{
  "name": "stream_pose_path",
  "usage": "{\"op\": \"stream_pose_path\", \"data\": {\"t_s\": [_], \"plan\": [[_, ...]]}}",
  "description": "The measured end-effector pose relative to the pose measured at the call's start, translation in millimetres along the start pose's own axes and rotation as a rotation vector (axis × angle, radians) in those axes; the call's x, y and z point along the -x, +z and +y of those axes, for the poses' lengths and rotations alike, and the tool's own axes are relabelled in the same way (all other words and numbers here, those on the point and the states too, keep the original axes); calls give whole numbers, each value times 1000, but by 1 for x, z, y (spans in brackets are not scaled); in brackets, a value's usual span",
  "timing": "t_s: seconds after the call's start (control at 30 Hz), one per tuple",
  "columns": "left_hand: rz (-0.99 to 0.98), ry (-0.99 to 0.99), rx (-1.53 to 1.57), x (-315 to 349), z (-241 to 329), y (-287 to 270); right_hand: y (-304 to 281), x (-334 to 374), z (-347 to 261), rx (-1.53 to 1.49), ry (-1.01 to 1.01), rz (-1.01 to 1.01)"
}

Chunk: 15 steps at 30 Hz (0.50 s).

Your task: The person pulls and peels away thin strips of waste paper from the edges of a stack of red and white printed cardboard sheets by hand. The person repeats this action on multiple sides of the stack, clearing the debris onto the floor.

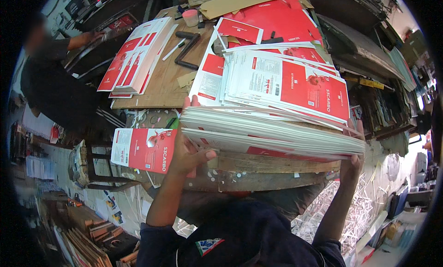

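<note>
A thick stack of red-and-white printed sheets (272, 136) is gripped between my two hands, its long edges turned toward me and slightly fanned. My left hand (188, 149) clasps the left end, thumb stretched along the near side. At the opposite end, my right hand (353, 158) holds the corner, partly hidden by the sheets. Just behind lies a larger, uneven pile of similar printed sheets (277, 80) on the wooden table (251, 164). Beside my left forearm, a red-and-white printed sheet (145, 148) lies at a lower level.
Another stack of printed sheets (138, 59) stands on the table's left. Near it are a dark crank-shaped bar (187, 51) and a pink-topped jar (190, 17). A co-worker (55, 82) stands at far left. Paper strips (318, 209) litter the floor at right.
</note>
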<state>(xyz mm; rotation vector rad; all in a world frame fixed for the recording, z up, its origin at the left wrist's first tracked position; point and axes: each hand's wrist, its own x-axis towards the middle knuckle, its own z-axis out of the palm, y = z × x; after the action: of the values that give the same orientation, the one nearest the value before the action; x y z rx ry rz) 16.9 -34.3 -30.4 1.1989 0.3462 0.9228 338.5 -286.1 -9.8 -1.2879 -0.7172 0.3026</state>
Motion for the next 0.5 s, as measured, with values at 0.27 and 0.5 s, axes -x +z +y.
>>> {"op": "stream_pose_path", "data": {"t_s": [0.27,0.5], "plan": [[37,60,-35,-1,9,22,-13,-12,0,-239,167,19],[88,43,-151,-2,13,19,-31,-5,14,-312,241,191]]}}
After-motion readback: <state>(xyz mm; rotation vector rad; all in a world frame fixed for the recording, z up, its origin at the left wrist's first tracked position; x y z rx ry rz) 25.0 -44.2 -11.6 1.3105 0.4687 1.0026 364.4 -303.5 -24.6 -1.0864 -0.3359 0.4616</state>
